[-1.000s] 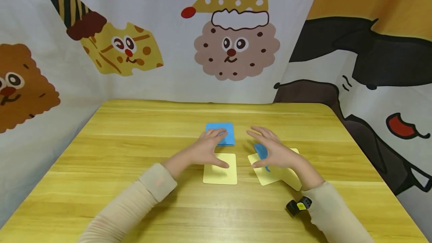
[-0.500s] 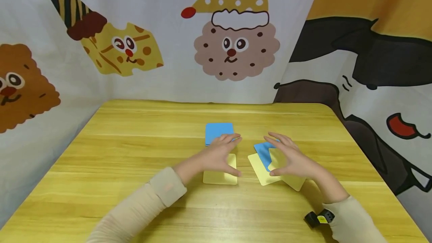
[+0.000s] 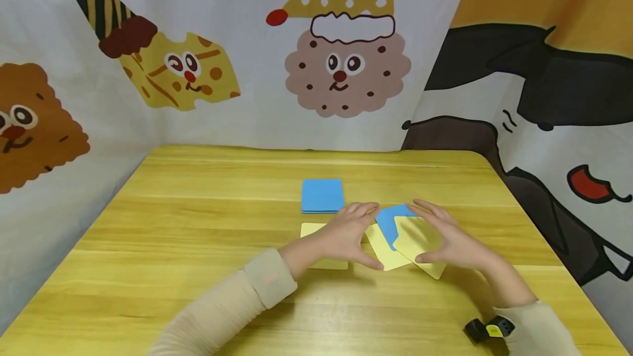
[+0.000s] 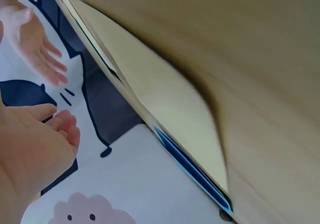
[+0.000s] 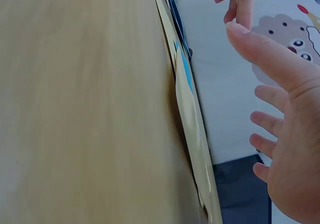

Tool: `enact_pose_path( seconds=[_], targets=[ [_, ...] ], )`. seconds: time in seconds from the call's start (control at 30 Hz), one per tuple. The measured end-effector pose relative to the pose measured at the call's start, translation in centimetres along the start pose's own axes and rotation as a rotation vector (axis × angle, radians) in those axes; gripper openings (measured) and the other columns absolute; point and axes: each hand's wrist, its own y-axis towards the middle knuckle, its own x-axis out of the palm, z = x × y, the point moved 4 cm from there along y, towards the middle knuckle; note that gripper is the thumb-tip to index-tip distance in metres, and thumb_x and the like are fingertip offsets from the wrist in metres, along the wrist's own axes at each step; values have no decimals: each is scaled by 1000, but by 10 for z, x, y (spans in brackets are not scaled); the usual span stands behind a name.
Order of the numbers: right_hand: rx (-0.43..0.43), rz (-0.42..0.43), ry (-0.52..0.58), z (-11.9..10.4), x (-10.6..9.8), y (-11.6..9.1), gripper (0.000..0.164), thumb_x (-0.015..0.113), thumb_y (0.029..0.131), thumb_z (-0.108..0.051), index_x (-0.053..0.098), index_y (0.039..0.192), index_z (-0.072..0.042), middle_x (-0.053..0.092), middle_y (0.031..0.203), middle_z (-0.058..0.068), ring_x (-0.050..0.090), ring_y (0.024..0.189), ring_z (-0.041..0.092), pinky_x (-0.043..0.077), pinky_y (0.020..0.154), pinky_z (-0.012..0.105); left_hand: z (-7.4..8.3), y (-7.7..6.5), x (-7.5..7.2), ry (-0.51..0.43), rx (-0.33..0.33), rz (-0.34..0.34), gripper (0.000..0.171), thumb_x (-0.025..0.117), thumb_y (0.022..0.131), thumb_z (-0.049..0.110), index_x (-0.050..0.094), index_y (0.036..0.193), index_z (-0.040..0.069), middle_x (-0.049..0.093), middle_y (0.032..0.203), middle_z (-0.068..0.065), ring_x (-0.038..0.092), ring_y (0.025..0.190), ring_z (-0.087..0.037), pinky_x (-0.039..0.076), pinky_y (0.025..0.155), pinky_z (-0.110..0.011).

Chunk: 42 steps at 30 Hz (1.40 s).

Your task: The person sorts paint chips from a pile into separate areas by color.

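Observation:
Both hands hover above square cards in the head view, fingers spread and nothing held. My left hand passes over a yellow card, hiding part of it, and its fingertips reach toward an overlapping group on the right. In that group a blue card lies between a lower yellow card and a top yellow card. My right hand hangs over the group's right side and covers some of it. In the wrist views, the left hand and right hand are raised off the table.
A neat stack of blue cards sits behind the single yellow card. The wooden table ends at a printed cloth backdrop. A black device is strapped at the right wrist.
Both hands have shifted right and slightly nearer the wearer, still spread. The blue stack and the blue card in the group are now less covered. The cards keep their places.

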Motion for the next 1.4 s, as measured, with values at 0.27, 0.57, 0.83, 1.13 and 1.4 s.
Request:
enact_pose_path(
  seconds=[0.27,0.57,0.83,1.13,1.4],
  targets=[
    [52,-25,18,19,-10,-21,101,87,69,-29,30,150,-10,21,152,20,22,131,43,36,88,63,20,20,6,8,-37,-9,115,68,70,71,20,153,6,19,156,-2,19,140,-18,22,110,-42],
    [104,-56,65,40,-17,-29,103,87,70,-28,27,151,-6,20,151,23,17,132,48,26,89,70,31,45,15,19,-103,-16,114,64,71,74,22,152,7,23,155,-5,21,139,-22,19,111,-39],
    [128,-104,94,48,-18,-29,101,85,72,-28,26,150,-4,17,151,24,14,132,51,24,89,73,33,68,29,30,-173,-86,114,64,70,75,22,153,8,23,155,-3,22,139,-20,21,111,-38],
    [170,-147,132,58,-15,-26,103,85,71,-25,24,150,-1,14,152,26,10,133,53,19,88,76,34,75,40,73,-191,-174,116,67,67,74,23,152,9,20,156,-1,18,140,-18,20,111,-33],
    [174,-169,99,57,-12,-26,103,87,68,-31,30,148,-1,19,151,24,13,133,50,22,90,71,34,72,40,99,-200,-211,114,69,66,72,27,151,9,27,153,0,22,139,-16,18,112,-31]
  ],
)
